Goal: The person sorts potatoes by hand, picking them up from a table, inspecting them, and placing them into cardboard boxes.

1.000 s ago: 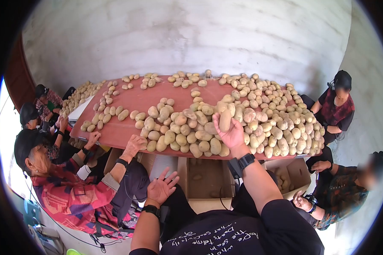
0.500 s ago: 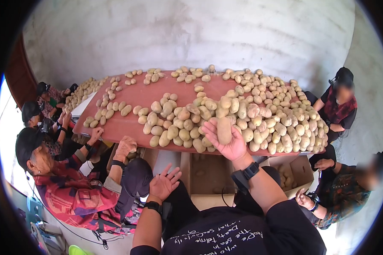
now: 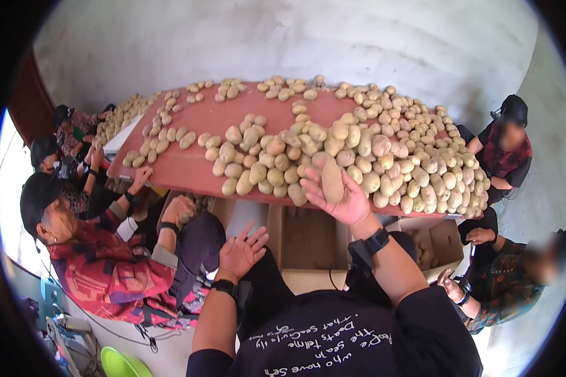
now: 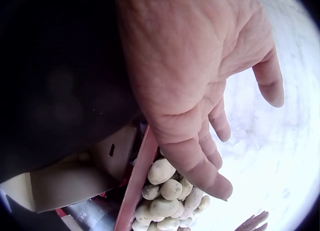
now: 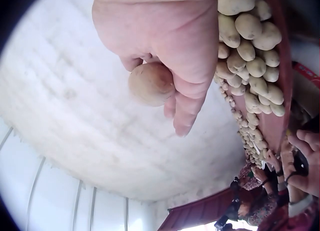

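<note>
My right hand (image 3: 347,206) is raised palm up at the table's near edge and holds one long tan potato (image 3: 332,184). In the right wrist view that potato (image 5: 151,84) sits end-on between the thumb and the fingers. My left hand (image 3: 240,252) hovers over my lap with nothing in it, palm up and fingers spread. The left wrist view shows this hand (image 4: 185,65) close up, its fingers loosely bent. Beyond the right hand lies a large heap of potatoes (image 3: 365,146) on the reddish table (image 3: 188,164).
Below the table edge stand an open cardboard box (image 3: 314,248) and another box (image 3: 443,242) with potatoes in it. A person in a red patterned jacket (image 3: 107,264) sits close on my left. Other people sit to the right, and a green basin (image 3: 122,363) is on the floor.
My right hand has drawn back from the heap toward me, bringing the potato with it. The neighbour's hand on the left has moved down off the table edge. My left hand stays about where it was.
</note>
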The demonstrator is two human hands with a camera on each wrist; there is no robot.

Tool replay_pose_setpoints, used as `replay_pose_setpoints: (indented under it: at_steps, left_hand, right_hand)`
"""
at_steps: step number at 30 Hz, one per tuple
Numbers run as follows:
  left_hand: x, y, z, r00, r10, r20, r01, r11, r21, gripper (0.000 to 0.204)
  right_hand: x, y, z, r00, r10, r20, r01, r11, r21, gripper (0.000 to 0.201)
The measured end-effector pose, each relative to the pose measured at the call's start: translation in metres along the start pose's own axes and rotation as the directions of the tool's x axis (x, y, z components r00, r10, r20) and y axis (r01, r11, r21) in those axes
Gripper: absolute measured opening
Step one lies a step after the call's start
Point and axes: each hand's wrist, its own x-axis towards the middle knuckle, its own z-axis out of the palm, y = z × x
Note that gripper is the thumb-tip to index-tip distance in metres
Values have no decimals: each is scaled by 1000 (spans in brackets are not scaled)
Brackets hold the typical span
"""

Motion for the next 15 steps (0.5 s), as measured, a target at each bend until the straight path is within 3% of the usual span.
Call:
replay_pose_setpoints:
  at_steps: [3,4,8,13,15]
  left_hand:
    - [0,-1,1,1000,2,4,-2,1000,-1,83]
    - [1,-1,1,1000,2,5,-2,1000,0,84]
    - [2,1,0,1000,-7,7,7,1000,-2,85]
    - [3,1,3,1000,5,9,-5,1000,3,83]
    - [5,-1,3,1000,1,12,-1,1000,4,82]
  right_hand:
    - [-4,-5,-27,997,74,-31,-79,973,-215,55]
    - [-7,-4,-27,991,89,-103,-114,954,-276,59]
    - [-17,8,-52,963,130,-235,-196,939,-282,65]
    - [-30,25,-112,927,172,-333,-253,942,-218,59]
    - [-35,37,-124,837,149,-527,-299,931,-211,45]
